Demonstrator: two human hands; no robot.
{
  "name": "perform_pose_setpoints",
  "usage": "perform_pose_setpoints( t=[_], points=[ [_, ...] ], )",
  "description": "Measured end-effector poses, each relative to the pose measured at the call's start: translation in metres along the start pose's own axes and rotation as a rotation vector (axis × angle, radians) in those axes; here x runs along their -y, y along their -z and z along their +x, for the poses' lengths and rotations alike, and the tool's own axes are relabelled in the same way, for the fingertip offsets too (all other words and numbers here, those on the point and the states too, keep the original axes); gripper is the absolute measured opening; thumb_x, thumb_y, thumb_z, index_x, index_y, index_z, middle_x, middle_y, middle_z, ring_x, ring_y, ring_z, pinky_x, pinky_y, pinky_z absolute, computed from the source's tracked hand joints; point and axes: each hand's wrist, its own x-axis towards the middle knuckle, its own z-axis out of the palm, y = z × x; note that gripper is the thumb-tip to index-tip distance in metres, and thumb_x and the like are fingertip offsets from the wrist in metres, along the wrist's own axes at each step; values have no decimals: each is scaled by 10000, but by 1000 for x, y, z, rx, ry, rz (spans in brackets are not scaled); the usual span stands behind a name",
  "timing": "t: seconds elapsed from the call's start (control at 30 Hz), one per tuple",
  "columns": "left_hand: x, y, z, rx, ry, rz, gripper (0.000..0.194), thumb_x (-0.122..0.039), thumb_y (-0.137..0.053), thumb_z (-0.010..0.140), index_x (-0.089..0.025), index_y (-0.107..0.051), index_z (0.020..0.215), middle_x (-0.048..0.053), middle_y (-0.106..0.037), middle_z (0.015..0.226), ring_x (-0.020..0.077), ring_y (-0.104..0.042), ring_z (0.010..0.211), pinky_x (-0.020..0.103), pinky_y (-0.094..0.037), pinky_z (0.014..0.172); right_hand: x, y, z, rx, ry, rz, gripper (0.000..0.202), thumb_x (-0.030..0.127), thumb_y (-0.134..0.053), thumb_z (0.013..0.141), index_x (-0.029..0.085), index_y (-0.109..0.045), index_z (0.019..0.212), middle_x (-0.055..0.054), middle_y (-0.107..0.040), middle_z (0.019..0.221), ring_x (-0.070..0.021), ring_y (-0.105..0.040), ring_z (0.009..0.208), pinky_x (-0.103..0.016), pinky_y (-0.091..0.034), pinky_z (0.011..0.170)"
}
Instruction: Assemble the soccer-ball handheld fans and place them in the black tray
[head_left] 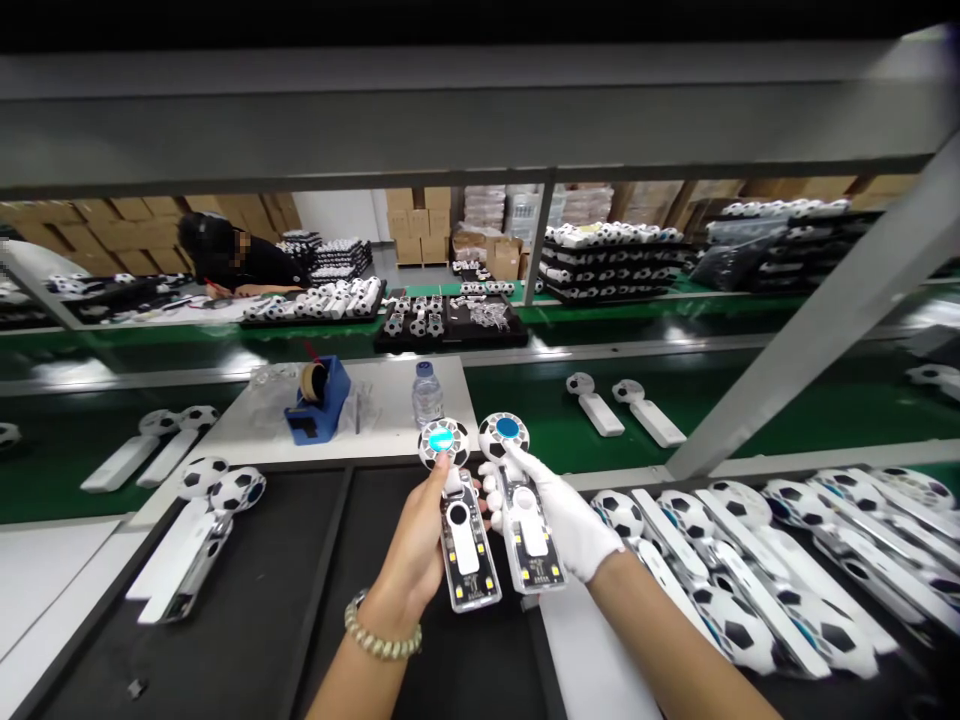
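Work looks partway; one football-headed pair [238, 490] rests at the black tray's [262, 610] far-left corner; more devices [829, 635] lie in rows at right; bare left hand [416, 545] curls round the left device [466, 545]; gloved right hand [574, 520] grips the right device [531, 525]; both are held above the tray, not set down.
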Motion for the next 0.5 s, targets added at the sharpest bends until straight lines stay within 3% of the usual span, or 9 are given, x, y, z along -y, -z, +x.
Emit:
perform_pose_setpoints(
  t=[0.2,0.37,0.5],
  points=[
    [-6,1,0,8,-41,-35,429,-506,-605,756,-94,-653,862,90,-682,709,182,-645,611,295,-537,588,7,-9,-4,34,11,-60,294,355,-504,883,134,-558,1070,-53,-604,1003,-141,-601,832,-319,-525,717],
    [-10,5,-3,127,-94,131,309,-357,-629,776,-114,-641,968,104,-705,897,219,-657,836,308,-507,759,8,-11,-6,51,46,-144,292,365,-528,868,123,-590,1020,-54,-637,972,-144,-620,833,-340,-525,750],
    [-15,12,-4,214,-331,407,300,-115,-698,662,-147,-650,957,64,-695,976,212,-617,948,290,-459,858,11,-8,-15,36,127,-240,411,319,-750,661,163,-622,1019,-51,-667,994,-185,-627,919,-367,-493,876]
  ],
)
